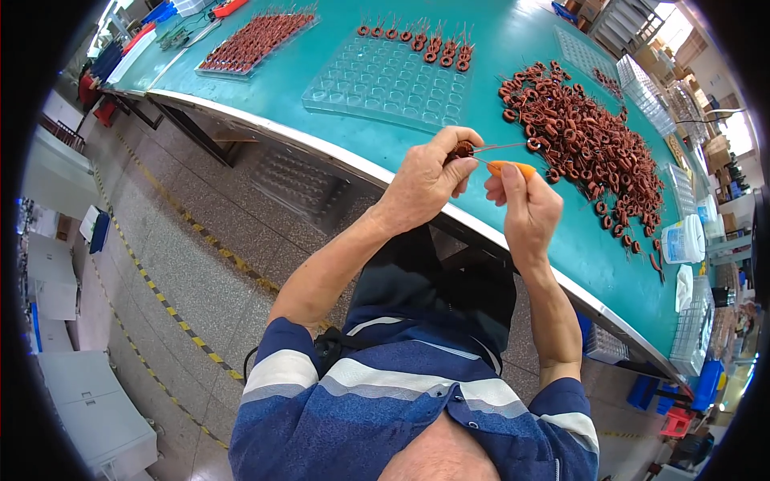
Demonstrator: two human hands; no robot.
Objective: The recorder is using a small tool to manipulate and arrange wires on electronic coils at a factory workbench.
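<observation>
While beyond the left hand (425, 183), clear tray (373, 84) near coil heap (585, 136).

Cannot see full ring of coil (463, 150), partly covered by left hand (425, 180). Cannot make out tip of orange-handled tool (524, 169).

Gap beyond left fingers (455, 136); coil heap (581, 132) right, tray (377, 78) left.

Bright, fairly even light fills the room, leaving a pale sheen on the far green tabletop (513, 40) and a washed-out window (739, 135) at right, while the floor (192, 232) darkens beneath the table edge. The left hand (425, 183) and right hand (527, 210) look reasonably crisp; toward the black rim, straight edges bow and detail softens.
</observation>
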